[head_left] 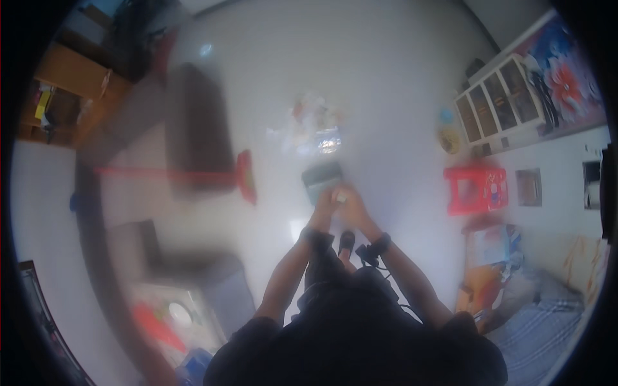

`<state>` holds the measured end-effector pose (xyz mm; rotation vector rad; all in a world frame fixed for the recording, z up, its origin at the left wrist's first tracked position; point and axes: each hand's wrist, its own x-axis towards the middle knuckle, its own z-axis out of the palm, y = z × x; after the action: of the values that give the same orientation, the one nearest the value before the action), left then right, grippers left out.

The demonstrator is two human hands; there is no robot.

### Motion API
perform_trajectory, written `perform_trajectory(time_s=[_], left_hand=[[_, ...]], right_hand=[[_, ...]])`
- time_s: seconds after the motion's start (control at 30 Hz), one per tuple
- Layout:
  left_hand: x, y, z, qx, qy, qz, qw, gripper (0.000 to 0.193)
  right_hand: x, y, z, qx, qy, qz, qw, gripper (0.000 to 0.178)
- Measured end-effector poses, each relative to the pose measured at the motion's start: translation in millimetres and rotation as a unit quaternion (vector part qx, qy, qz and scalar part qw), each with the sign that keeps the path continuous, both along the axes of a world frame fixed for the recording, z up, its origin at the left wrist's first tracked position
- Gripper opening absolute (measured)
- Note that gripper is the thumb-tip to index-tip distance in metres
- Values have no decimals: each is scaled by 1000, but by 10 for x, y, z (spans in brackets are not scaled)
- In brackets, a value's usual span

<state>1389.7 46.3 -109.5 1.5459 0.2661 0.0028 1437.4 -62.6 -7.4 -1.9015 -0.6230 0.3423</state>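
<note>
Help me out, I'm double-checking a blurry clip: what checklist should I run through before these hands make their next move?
1. Left hand and right hand both in view, close together: ok.
2. Small pale item at the fingers, firmly held: cannot tell, too blurred.
3. Grey-green box-like object clear of the hands: cannot tell; they overlap it in this view.
4. Floor ahead clear of litter: not ok, a blurred pale, partly shiny heap lies there.
5. Red long-handled tool, perhaps a broom, away from the hands: ok, off left.
6. Red plastic stool out of the way: ok, off right.
</note>
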Motion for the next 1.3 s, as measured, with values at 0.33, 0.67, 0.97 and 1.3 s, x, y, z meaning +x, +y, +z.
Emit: perform_trajectory(time_s=[0.33, 0.67, 0.97, 1.3], left_hand=[[537, 712, -1755, -302, 105, 168, 932, 36], [631, 872, -1676, -204, 128, 229, 943, 26], [654, 817, -1439, -41, 50, 111, 992, 28], [372, 632, -1507, -263, 136, 128, 947, 37]], right_hand=[[663, 1199, -1327, -120, 47, -45, 991, 30], [935, 1478, -1184, -128, 113, -20, 985, 22], [729, 1159, -1314, -76, 144, -96, 982, 21], [455, 865, -1540, -40, 180, -57, 981, 22]])
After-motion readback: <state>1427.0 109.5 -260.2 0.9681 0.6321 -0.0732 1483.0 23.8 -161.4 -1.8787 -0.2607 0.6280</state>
